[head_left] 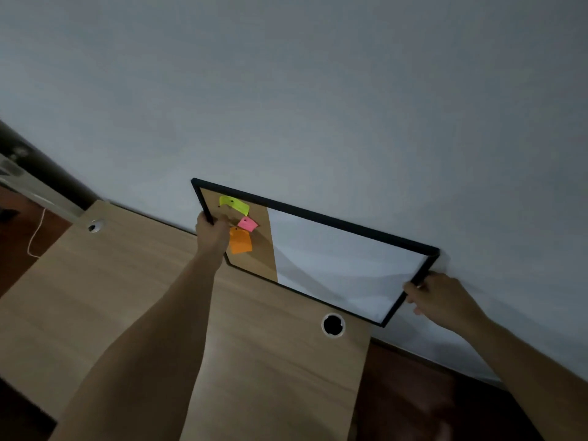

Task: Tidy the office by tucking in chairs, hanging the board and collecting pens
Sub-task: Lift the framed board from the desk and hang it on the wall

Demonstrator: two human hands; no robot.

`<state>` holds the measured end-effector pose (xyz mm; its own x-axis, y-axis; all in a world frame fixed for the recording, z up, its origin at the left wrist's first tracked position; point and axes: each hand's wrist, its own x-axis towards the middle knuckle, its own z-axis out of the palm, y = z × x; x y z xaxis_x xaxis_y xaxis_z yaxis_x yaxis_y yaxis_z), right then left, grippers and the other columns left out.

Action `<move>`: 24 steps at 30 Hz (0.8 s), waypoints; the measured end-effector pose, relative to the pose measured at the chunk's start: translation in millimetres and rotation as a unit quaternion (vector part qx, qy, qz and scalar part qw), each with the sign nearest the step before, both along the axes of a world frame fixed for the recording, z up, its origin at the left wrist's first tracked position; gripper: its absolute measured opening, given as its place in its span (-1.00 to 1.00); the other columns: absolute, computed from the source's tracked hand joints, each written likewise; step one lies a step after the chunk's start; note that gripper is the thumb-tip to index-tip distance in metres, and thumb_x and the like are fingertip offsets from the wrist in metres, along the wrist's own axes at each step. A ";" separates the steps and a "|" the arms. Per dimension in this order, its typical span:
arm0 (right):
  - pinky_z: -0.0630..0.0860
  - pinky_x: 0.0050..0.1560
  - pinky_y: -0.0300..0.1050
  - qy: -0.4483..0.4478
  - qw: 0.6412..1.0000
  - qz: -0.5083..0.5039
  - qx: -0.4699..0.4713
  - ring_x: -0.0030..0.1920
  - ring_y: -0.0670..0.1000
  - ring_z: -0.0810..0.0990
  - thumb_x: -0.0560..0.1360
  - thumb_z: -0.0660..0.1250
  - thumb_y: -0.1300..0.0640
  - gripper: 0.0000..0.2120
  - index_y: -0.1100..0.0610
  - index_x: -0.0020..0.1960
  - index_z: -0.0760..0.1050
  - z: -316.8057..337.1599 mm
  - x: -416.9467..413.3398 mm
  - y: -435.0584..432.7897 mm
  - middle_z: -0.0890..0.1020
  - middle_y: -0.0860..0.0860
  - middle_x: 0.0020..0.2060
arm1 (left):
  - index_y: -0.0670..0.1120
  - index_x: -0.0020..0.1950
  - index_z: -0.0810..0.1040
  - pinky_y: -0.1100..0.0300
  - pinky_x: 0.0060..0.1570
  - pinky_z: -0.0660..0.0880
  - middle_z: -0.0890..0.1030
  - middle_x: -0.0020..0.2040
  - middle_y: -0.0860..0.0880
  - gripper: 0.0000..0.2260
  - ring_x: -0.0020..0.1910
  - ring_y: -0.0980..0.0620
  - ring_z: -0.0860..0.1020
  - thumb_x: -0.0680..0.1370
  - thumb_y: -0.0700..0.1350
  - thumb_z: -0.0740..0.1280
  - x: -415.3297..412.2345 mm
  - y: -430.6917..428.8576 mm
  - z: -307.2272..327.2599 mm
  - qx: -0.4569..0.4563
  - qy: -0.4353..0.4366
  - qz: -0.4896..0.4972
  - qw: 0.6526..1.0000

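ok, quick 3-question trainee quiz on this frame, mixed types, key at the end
1. True or false: the left hand and the right hand each grip the black frame of the board.
2. How many sticky notes are on the cork section? A two, B three, C five.
3. Fill in: the orange note sits closest to the ___ hand.

Key: 1 true. 2 B. 3 left.
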<state>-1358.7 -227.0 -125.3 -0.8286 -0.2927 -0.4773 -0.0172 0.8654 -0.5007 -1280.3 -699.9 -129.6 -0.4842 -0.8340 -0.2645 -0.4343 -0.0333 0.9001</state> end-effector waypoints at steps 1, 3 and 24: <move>0.70 0.02 0.09 0.002 1.000 0.004 0.003 -0.23 0.03 0.76 0.65 0.30 -0.05 -0.60 0.26 -0.10 0.65 -2.8 0.2 -0.2 0.77 0.07 -0.19 | -0.10 0.54 0.44 0.05 0.16 0.49 0.60 0.29 -0.07 -0.60 0.21 -0.10 0.57 0.69 -0.11 0.26 0.1 -0.2 -0.7 0.001 0.001 0.000 1.000; 0.70 -0.02 0.10 0.008 1.000 -0.015 -0.007 -0.24 0.07 0.74 0.65 0.30 -0.04 -0.56 0.29 -0.16 0.65 -5.0 2.6 -0.3 0.76 0.10 -0.23 | -0.10 0.49 0.47 0.03 0.13 0.53 0.63 0.26 -0.09 -0.63 0.21 -0.14 0.62 0.67 -0.13 0.26 2.1 1.2 -2.4 -0.001 0.006 0.005 1.000; 0.67 0.06 0.13 0.059 0.953 -0.292 0.050 -0.15 0.18 0.72 0.67 0.29 -0.11 -0.52 0.25 -0.16 0.68 45.2 51.2 262.3 0.77 0.14 -0.20 | -0.28 0.32 0.52 0.01 0.12 0.43 0.53 0.22 -0.32 -0.76 0.24 -0.23 0.49 0.69 -0.24 0.20 6.2 243.9 -14.1 -0.139 -0.040 -0.274 0.951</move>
<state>-1307.5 35.3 -80.1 -0.8862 0.2766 -0.3716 0.4303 0.7885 -0.4393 -1274.2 -456.0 -143.7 -0.8537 -0.5057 -0.1248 -0.3851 0.4513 0.8050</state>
